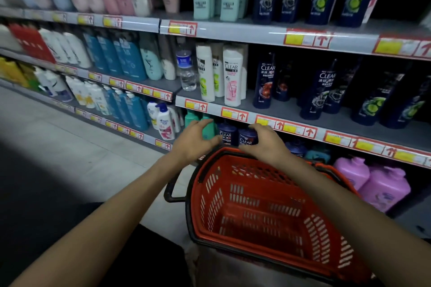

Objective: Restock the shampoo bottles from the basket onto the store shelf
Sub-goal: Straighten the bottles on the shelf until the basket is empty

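Note:
Two dark blue CLEAR shampoo bottles stand side by side on the low shelf, just beyond the basket's far rim. My right hand (264,141) curls over the top of the right bottle (247,138) and grips it. My left hand (193,141) lies with its fingers spread against a teal bottle (208,129), its thumb touching the left CLEAR bottle (225,135). The red mesh basket (210,193) sits below my forearms, and I see no bottles inside it.
The middle shelf (291,109) carries white and dark blue CLEAR bottles and a clear water bottle (186,70). Pink jugs (382,189) stand on the low shelf to the right. Grey aisle floor (58,147) stretches to the left.

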Available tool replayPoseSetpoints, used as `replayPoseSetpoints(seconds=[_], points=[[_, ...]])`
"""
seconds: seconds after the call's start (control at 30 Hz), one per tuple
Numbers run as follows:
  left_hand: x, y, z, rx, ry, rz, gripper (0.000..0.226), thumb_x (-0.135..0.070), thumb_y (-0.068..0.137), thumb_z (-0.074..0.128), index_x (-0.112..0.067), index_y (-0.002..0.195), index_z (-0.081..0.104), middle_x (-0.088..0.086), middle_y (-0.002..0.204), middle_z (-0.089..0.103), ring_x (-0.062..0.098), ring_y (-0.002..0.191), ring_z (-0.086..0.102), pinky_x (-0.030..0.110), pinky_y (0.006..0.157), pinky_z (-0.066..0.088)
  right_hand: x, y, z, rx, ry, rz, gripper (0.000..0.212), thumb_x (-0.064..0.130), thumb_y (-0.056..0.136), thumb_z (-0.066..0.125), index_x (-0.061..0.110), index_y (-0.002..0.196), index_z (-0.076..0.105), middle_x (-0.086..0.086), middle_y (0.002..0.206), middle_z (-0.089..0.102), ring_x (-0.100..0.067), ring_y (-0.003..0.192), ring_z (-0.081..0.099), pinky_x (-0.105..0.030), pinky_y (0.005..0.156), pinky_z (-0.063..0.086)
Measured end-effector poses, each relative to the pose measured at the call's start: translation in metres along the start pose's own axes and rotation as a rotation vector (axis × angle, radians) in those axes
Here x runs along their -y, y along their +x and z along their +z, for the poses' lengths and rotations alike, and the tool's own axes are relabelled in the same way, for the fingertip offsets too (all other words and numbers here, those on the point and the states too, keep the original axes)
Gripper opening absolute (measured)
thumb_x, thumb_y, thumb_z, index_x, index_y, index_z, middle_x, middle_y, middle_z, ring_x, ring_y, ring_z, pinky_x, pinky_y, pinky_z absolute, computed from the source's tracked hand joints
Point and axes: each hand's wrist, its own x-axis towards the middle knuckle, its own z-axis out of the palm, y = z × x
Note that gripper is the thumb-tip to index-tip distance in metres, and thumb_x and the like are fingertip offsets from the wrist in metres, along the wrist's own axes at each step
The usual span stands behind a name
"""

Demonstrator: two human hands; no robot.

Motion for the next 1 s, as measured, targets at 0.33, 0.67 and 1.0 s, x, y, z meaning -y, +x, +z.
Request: replayPoseSetpoints(seconds=[0.33,0.67,1.0], points=[[0.027,0.092,-0.015,-0.140,-0.226,-0.031,0.061,-0.034,0.092,0.072,-0.018,0.147,0.052,0.008,0.135,0.063,0.026,0.122,0.060,0.034,0.097,0.048,0.066,0.079,0.021,-0.187,0.217,-0.032,0.055,0.027,0.089,0.073,0.020,0.140,0.054,-0.007,0.133,0.061,-0.025,0.122,0.058,-0.036,0.098,0.050],[0.066,0.197,-0.004,-0.248,-0.506,-0.051,0.072,-0.037,0.087,0.078,-0.022,0.149,0.047,0.004,0.134,0.063,0.022,0.122,0.061,0.044,0.103,0.052,0.098,0.174,0.071,-0.315,0.402,0.054,0.057,0.000,0.098,0.051,0.020,0.150,0.043,-0.007,0.143,0.054,-0.024,0.130,0.053,-0.025,0.099,0.041],[0.067,0.251,0.008,-0.269,-0.680,0.019,0.066,-0.052,0.066,0.080,-0.036,0.126,0.059,-0.016,0.116,0.072,0.006,0.106,0.070,0.044,0.094,0.059,0.105,0.216,0.102,-0.320,0.458,0.057,0.077,-0.011,0.083,0.044,0.032,0.147,0.044,0.002,0.136,0.059,-0.017,0.120,0.060,-0.040,0.100,0.054]])
